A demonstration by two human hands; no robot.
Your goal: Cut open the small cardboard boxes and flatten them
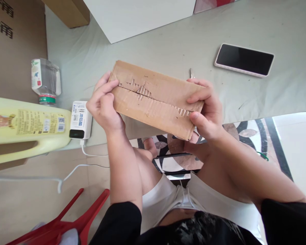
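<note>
Carton (pixel 15 51): I read 桶 in black; another character above is cut off.
Jug label (pixel 38 124): too small for me.

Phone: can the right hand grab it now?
Probably not yet: the right hand is busy gripping the box. Nothing lies between it and the phone, though, so letting go should free the way.

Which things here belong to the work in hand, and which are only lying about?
In hand: cardboard box, held by left hand and right hand.
Lying about: phone, clear bottle, yellow jug, white charger.
</note>
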